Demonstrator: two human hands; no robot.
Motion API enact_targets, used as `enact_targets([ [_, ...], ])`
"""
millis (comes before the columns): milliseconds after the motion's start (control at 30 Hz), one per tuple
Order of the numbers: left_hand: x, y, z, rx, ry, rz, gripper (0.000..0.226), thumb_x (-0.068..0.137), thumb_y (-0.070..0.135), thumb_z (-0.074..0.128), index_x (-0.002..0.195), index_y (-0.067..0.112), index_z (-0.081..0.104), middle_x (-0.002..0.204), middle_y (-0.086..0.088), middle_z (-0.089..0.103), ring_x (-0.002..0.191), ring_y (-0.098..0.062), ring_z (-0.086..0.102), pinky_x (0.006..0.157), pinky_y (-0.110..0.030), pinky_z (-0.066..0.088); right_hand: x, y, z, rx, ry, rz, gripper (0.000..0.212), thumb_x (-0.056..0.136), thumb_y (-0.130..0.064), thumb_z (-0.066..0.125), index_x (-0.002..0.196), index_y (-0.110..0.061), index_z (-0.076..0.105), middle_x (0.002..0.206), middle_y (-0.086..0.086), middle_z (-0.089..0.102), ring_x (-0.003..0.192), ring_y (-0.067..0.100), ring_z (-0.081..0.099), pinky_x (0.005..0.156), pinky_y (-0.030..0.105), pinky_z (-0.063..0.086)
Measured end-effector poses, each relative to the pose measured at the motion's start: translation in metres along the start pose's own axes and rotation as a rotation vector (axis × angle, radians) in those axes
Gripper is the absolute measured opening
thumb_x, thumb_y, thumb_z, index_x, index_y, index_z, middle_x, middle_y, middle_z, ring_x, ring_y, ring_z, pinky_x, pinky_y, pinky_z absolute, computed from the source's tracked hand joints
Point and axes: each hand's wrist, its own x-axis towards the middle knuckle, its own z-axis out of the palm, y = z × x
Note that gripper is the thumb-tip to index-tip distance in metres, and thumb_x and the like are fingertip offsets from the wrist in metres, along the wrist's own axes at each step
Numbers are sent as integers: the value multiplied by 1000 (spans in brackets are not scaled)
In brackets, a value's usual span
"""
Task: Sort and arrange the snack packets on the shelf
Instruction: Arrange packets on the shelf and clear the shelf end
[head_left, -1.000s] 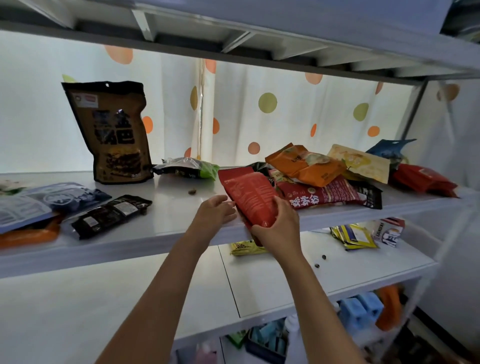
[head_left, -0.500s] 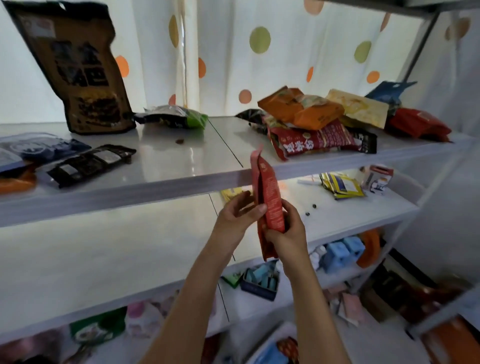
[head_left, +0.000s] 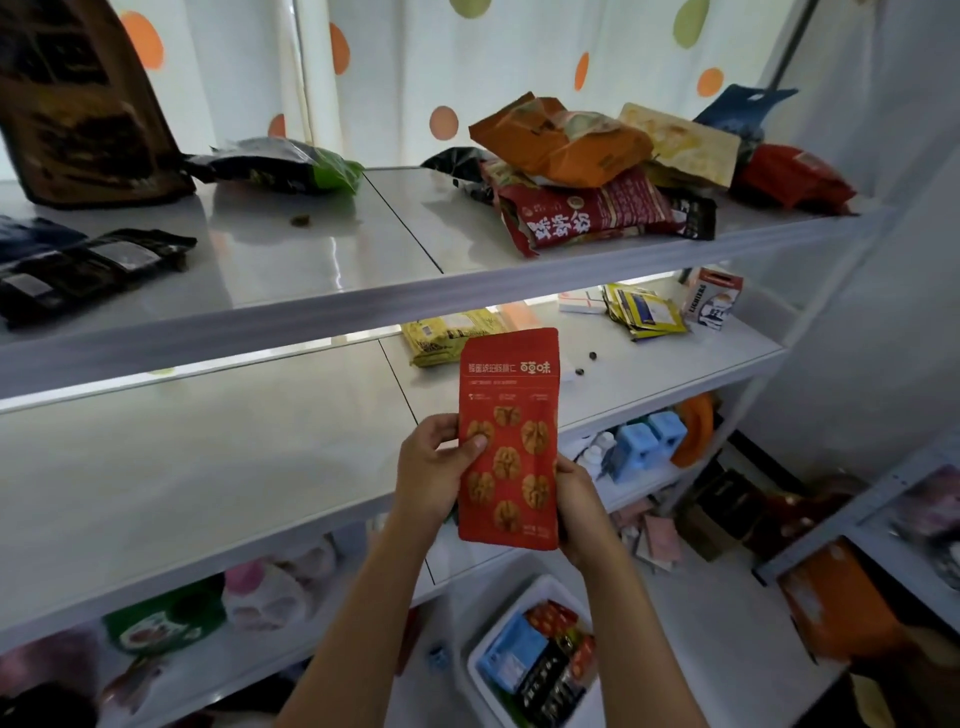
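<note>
Both hands, left hand (head_left: 434, 470) and right hand (head_left: 579, 506), grip the flat red walnut packet (head_left: 508, 441) upright by its sides, likely to read it.

Occluded and cropped items, shelf view

Brown stand-up pouch (head_left: 78, 104): top and left side cut by frame. Right hand (head_left: 582, 512): fingers hidden behind red walnut packet (head_left: 508, 441). Bottom-shelf packets (head_left: 166, 618): blurred, unreadable. Black packet (head_left: 88, 270): left end cropped.
</note>
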Motion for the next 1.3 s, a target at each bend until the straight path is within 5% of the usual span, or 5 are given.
enact_targets([
  [533,0,-9,-3,-58,-20,-59,25,84,15,73,103,14,58,111,-3,68,99,-18,67,81,-40,58,0,2,5,-12,25,46,36,101,-39,46,111,-11,66,98,11,76,90,30,74,92,52,55],
  [633,-5,-3,-3,-62,-114,-70,48,78,28,80,116,22,52,117,5,63,100,-12,65,80,-32,56,-2,0,10,21,8,30,34,101,-38,48,112,-11,66,100,12,76,90,31,74,90,51,56],
  [967,-9,-1,-4,286,-373,-10,123,41,65,88,140,42,19,128,14,50,115,-11,56,99,-41,49,-2,-7,16,161,-104,29,45,98,-56,41,124,-28,64,117,3,72,109,25,68,99,50,49],
  [1133,-11,-2,-6,297,-401,-41,103,60,44,86,138,35,20,121,10,52,111,-13,56,100,-42,49,-1,-4,18,136,-156,76,55,101,-58,26,123,-26,64,120,3,70,112,20,67,85,37,53],
  [1300,-19,-6,-11,123,-389,-97,67,84,13,68,137,28,29,111,7,54,98,-12,58,81,-26,52,4,-1,17,40,-74,-19,30,101,-33,50,127,-22,61,109,9,72,96,22,72,74,35,59],
])
